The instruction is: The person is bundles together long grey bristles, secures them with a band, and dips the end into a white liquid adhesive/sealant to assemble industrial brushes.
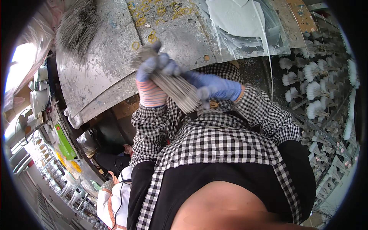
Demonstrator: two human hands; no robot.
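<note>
Head view: left hand [153, 69] and right hand [214, 87], both blue-gloved, clamped around bundle of thin grey sticks [174, 86] at upper centre of frame, above paint-flecked grey worktop [99, 65]; white-tipped stick bunches [312, 90] racked right.

Stick bundle [174, 88] between left hand [153, 67] and right hand [216, 87], above the bench [107, 69], loose stick pile [76, 27] far left, tufted racks [314, 84] right.

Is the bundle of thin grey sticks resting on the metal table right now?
No, both gloved hands, left hand and right hand, hold the bundle of sticks above it.
</note>
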